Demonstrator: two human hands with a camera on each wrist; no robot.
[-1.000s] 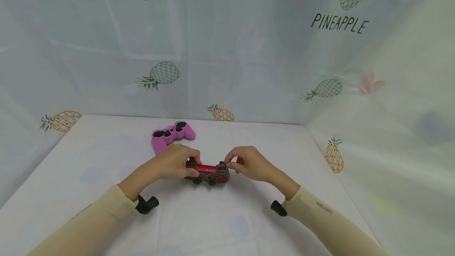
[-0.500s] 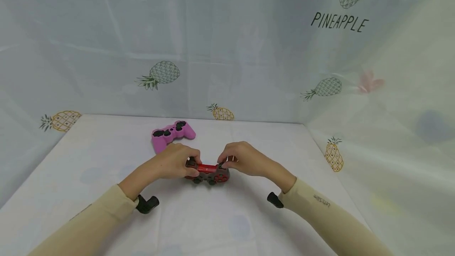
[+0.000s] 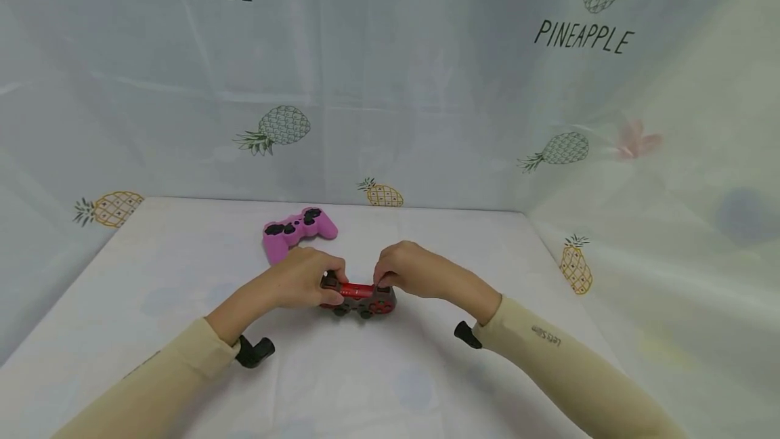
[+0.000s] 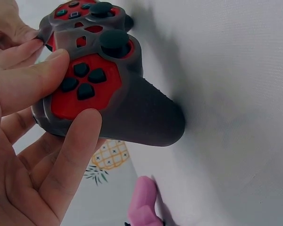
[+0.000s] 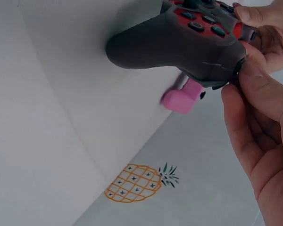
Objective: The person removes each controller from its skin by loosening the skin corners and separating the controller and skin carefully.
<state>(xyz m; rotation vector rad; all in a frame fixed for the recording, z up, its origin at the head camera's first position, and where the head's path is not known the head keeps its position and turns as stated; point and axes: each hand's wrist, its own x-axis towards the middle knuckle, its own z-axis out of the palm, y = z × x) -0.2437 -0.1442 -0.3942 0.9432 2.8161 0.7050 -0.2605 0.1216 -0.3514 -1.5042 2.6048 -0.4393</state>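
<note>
A red game controller point(image 3: 350, 290) in a dark grey, see-through silicone cover point(image 4: 146, 113) is held with its shoulder edge up and its grips toward the table. My left hand point(image 3: 301, 280) grips its left end, thumb and fingers around the direction-pad side in the left wrist view. At the opposite end, my right hand point(image 3: 414, 269) pinches the edge of the grey cover near the shoulder buttons. In the right wrist view, the thumb and index finger of this hand point(image 5: 264, 113) meet at that corner, hiding the pinched edge.
Behind my left hand lies a pink game controller point(image 3: 298, 230) with black patches, on the white-covered table point(image 3: 365, 385). A pineapple-print curtain point(image 3: 396, 87) rises behind the table and along its right side. Black wrist mounts point(image 3: 254, 352) stick out below both cuffs.
My right hand has moved left from beside the controller's right end onto its top corner, and its fingers have closed on the cover's edge. My left hand has kept its grip.
</note>
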